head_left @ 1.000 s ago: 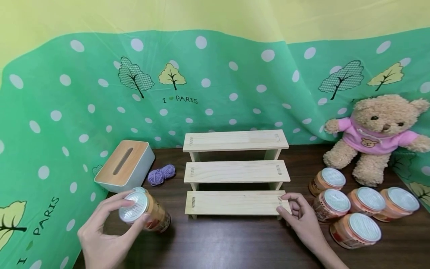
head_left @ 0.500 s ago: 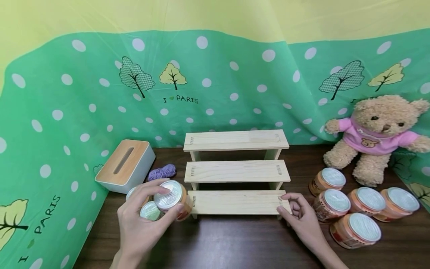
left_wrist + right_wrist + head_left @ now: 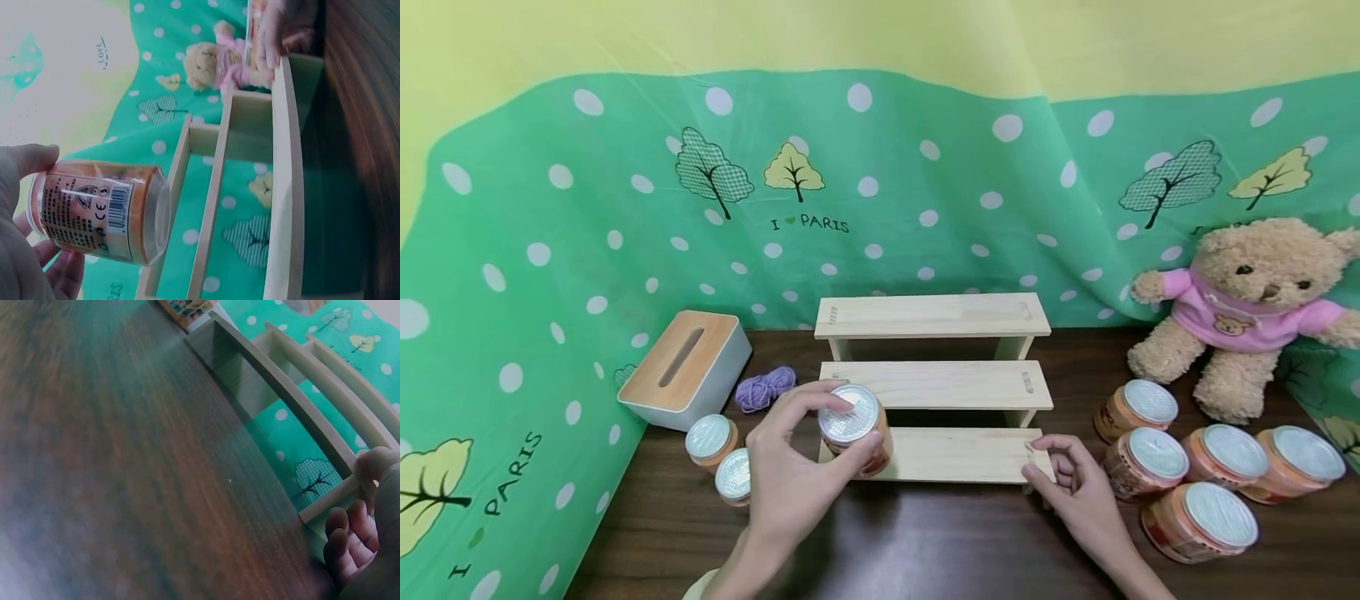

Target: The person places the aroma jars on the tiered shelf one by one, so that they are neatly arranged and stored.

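Note:
My left hand (image 3: 808, 467) grips a clear jar (image 3: 857, 429) with a silvery lid and orange contents by its top. In the head view the jar overlaps the left end of the lowest step. Its printed label and barcode face the left wrist camera, where the jar (image 3: 103, 212) hangs in the air, apart from the boards. A three-step pale wooden display shelf (image 3: 958, 457) stands on the table. At the right end of its lowest step, my right hand (image 3: 1075, 483) pinches the board, thumb on top and fingers curled below; the right wrist view shows this hand (image 3: 369, 531) too.
Two similar jars (image 3: 709, 440) stand left of the shelf, near purple yarn (image 3: 765, 388) and a wood-topped tissue box (image 3: 685, 367). Several more jars (image 3: 1198, 521) cluster at the right, before a teddy bear (image 3: 1247, 312). A green curtain (image 3: 895, 192) hangs behind.
My left hand has carried the jar rightward, from beside the two left jars to the lowest step's left end. The right hand keeps its hold on the board. The head view has shifted slightly.

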Available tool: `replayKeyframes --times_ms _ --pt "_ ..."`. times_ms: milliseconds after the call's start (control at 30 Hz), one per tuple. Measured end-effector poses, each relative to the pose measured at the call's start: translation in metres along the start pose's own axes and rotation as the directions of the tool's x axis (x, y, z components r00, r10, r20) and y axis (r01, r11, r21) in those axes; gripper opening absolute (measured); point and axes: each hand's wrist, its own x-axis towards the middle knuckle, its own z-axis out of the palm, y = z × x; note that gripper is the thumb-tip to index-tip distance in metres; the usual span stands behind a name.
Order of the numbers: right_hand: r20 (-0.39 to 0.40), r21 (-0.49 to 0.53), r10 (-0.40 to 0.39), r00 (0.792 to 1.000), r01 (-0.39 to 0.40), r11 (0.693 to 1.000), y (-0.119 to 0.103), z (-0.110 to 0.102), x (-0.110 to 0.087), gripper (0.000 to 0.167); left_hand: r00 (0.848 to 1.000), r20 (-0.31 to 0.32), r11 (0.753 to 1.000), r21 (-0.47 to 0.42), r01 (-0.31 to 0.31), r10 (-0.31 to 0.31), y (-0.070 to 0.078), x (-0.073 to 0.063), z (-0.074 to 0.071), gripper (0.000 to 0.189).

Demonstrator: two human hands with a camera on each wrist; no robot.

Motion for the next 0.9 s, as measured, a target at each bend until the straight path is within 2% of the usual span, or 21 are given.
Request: replayKeyframes --times_ms 200,400,700,900 --pt "0.0 -0.007 0.0 1.0 0.0 1.0 0.003 -0.001 -0.001 0.036 1.0 -0.008 0.999 -0.019 0.029 -0.029 0.003 0.006 0.017 0.035" --pt "0.002 -0.009 0.009 1.0 -0.009 1.0 0.002 -0.001 -0.001 0.036 0.998 -0.017 0.999 0.001 0.053 -0.053 0.01 0.012 0.028 0.035" --pt "0.007 -0.015 -0.011 1.0 0.011 1.0 -0.001 0.001 0.001 0.035 0.999 -0.008 0.999 -0.017 0.04 -0.04 0.013 0.018 0.037 0.034" --pt "0.008 -0.012 -0.003 1.0 0.003 1.0 0.0 -0.001 -0.001 0.036 1.0 0.021 1.0 -0.018 0.007 -0.007 0.021 0.027 0.045 0.037"
